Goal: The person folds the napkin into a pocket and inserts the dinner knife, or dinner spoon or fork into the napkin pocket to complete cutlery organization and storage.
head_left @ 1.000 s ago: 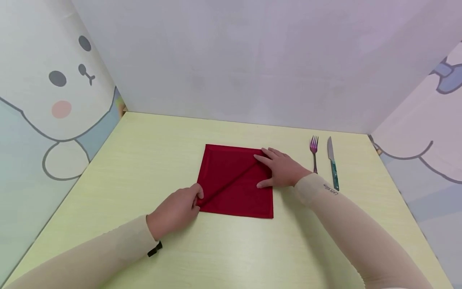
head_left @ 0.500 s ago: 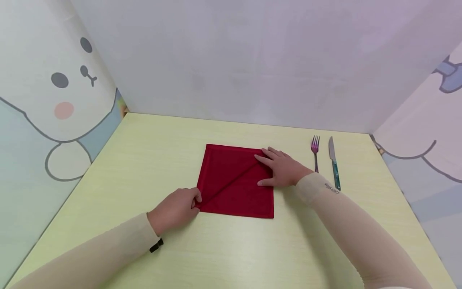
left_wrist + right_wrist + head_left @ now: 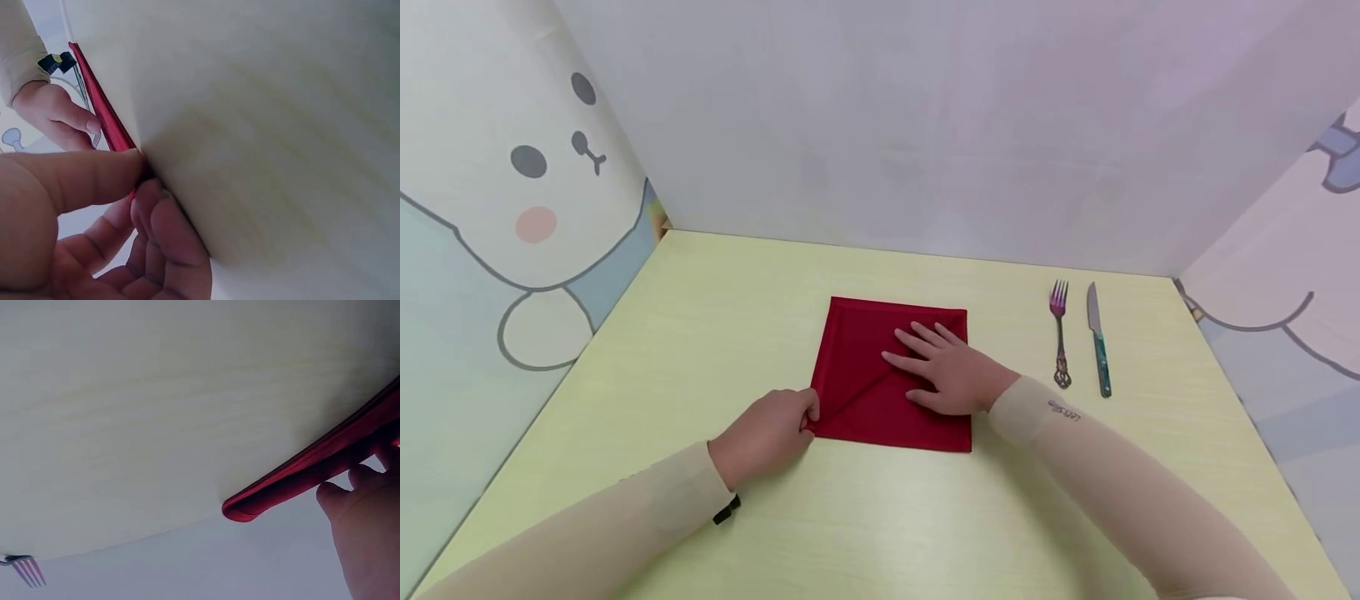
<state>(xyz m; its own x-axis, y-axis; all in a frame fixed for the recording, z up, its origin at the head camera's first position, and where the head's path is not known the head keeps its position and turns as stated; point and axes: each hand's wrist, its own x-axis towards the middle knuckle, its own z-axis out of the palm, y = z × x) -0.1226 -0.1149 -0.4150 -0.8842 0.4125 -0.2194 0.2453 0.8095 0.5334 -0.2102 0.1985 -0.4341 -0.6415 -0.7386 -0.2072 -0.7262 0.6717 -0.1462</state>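
red cloth (image 3: pixel 861 358) flat on table (image 3: pixel 880 517). left hand (image 3: pixel 766 435) pinches its near left corner, thumb against curled fingers. right hand (image 3: pixel 955 375) palm-down, fingers spread over right half; contact pressure hard to judge.

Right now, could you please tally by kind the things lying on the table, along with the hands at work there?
Red cloth: 1
Fork: 1
Knife: 1
Hands (left hand, right hand): 2
Total: 5
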